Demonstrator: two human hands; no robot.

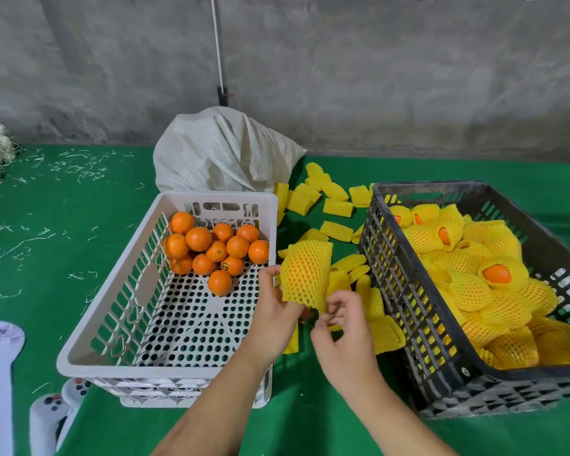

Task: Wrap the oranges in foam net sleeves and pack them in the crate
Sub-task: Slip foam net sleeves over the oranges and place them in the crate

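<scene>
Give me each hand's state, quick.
Left hand: holding the sleeved orange.
Right hand: fingers curled at the sleeve's lower edge; grip cannot be told.

Two bare forearms and hands [278, 315], no sleeves, rings or gloves

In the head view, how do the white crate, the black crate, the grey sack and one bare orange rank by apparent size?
1-2. white crate and black crate: alike, unranked.
3. grey sack, farther away.
4. bare orange.

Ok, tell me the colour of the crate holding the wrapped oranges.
Black, a slotted plastic crate, seen in the head view, the only view.
</scene>
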